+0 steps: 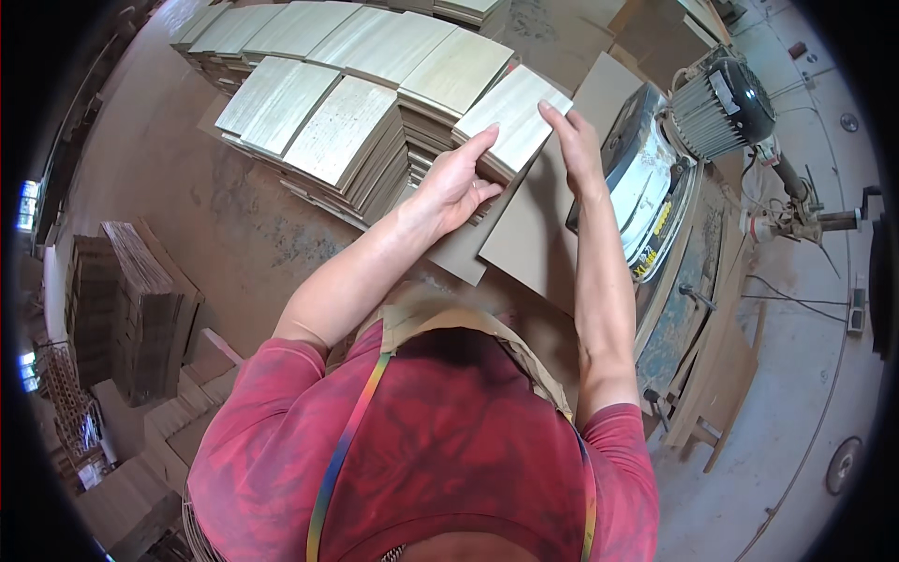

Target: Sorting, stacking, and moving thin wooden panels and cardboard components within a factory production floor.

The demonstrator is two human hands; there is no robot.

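Ahead of me, a short stack of pale rectangular wooden boards (517,114) is between my two hands. My left hand (453,183) grips its near left corner, thumb along the upper edge and fingers curled below. At the right edge is my right hand (576,145), its thumb lying on the top board and its other fingers partly hidden behind the side. Directly to the left stand taller piles of similar boards (342,128), with light top faces and brown layered sides. Beneath my hands lies a flat brown sheet (534,229).
On the right is a machine with a grey finned motor (719,101) and a worn white-and-blue housing (629,220). More board rows (384,42) extend along the back. Bundled brown sheets (140,309) stand at the far left on the dusty floor (239,201).
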